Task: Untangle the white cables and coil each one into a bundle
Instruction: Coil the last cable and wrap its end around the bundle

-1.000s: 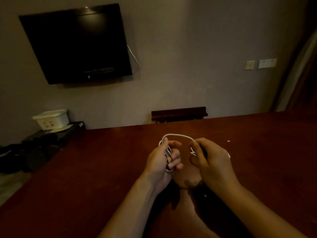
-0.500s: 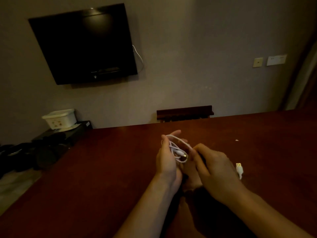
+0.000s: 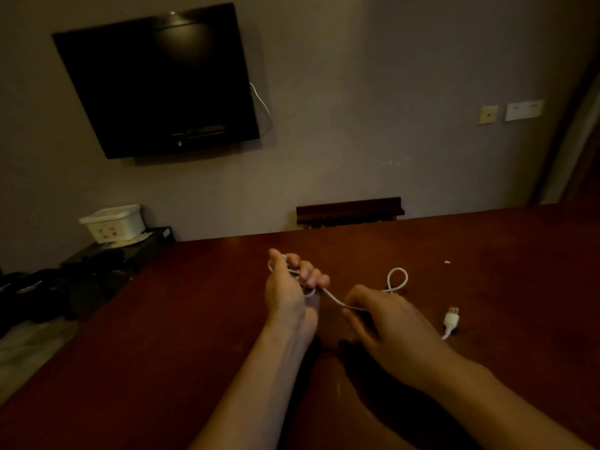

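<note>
A thin white cable (image 3: 334,299) stretches between my two hands above the dark red table (image 3: 194,319). My left hand (image 3: 289,287) holds a few turns of it wound round its curled fingers. My right hand (image 3: 386,323) pinches the cable a short way to the right. Beyond that hand the cable forms a small loop (image 3: 396,279) on the table. Its white USB plug (image 3: 452,318) lies on the table to the right of my right hand. Only one cable can be made out.
A black TV (image 3: 159,82) hangs on the wall ahead. A dark wooden chair back (image 3: 349,210) shows past the table's far edge. On the left a white box (image 3: 113,221) sits on a low black stand with dark clutter beside it.
My hands have drawn apart, and a length of cable now runs between them. My right hand moved right along the cable, and a small loop has appeared beside it on the table.
</note>
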{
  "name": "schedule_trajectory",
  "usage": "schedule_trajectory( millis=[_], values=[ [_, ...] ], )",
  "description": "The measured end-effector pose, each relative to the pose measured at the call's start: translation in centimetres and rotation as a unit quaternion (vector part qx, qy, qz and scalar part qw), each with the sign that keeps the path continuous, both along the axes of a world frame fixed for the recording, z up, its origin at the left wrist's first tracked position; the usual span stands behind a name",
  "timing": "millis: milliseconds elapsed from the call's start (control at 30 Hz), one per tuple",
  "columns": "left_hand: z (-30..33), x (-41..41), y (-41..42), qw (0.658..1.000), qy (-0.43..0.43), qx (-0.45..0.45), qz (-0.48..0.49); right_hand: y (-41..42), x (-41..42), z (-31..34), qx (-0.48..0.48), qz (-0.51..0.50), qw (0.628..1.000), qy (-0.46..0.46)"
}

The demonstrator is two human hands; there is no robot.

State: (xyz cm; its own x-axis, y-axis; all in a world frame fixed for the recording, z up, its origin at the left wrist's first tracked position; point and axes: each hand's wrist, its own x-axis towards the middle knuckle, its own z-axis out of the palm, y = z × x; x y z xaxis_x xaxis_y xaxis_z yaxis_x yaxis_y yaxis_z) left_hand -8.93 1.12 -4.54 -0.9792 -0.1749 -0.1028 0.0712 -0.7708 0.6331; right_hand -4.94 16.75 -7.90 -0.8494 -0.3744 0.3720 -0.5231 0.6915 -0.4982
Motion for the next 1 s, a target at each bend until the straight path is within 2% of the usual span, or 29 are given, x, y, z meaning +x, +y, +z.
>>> schedule_trajectory(
  millis=[67,133,200,233,333,467,533,633,733,767,867,933,1000],
  values=[
    [-0.2,-0.4,0.0,0.999,0.004,-0.015,0.04,-0.2,-0.1,0.1,-0.007,-0.012,1.0,0.01],
    [-0.3,-0.3,0.3,0.993,0.015,-0.077,0.083,-0.3,-0.2,0.2,-0.013,-0.03,0.999,0.029],
    [-0.4,-0.1,0.5,0.975,0.031,-0.183,0.126,-0.3,-0.3,0.2,-0.019,-0.055,0.998,0.034],
    [-0.4,0.1,0.5,0.952,0.049,-0.263,0.149,-0.2,-0.3,0.2,-0.029,-0.066,0.997,0.029],
    [-0.9,1.2,0.6,0.833,0.132,-0.504,0.186,-0.2,-0.2,0.2,-0.106,-0.062,0.992,0.014],
    [-2.2,1.4,0.9,0.654,0.223,-0.704,0.164,-0.2,-0.3,0.3,-0.123,-0.052,0.99,0.048],
    [-2.5,1.1,1.1,0.591,0.22,-0.757,0.171,-0.1,-0.4,0.4,-0.134,-0.041,0.989,0.037],
    [-2.5,1.1,0.6,0.525,0.174,-0.822,0.137,0.5,-0.6,0.6,-0.134,-0.046,0.99,0.015],
    [-2.2,1.3,0.2,0.525,0.111,-0.842,0.063,1.2,-0.9,0.7,-0.102,-0.067,0.992,0.015],
    [-2.2,1.3,0.3,0.51,0.095,-0.853,0.052,1.4,-1.0,0.7,-0.077,-0.07,0.994,0.023],
    [-2.0,1.5,0.7,0.473,0.064,-0.877,0.061,1.5,-0.7,1.5,0.086,-0.105,0.988,0.07],
    [-2.1,1.5,1.0,0.482,0.069,-0.871,0.061,1.6,-0.5,2.2,0.187,-0.136,0.966,0.117],
    [-2.3,1.5,1.4,0.489,0.072,-0.869,0.034,1.7,-0.4,2.5,0.221,-0.157,0.954,0.126]
  ],
)
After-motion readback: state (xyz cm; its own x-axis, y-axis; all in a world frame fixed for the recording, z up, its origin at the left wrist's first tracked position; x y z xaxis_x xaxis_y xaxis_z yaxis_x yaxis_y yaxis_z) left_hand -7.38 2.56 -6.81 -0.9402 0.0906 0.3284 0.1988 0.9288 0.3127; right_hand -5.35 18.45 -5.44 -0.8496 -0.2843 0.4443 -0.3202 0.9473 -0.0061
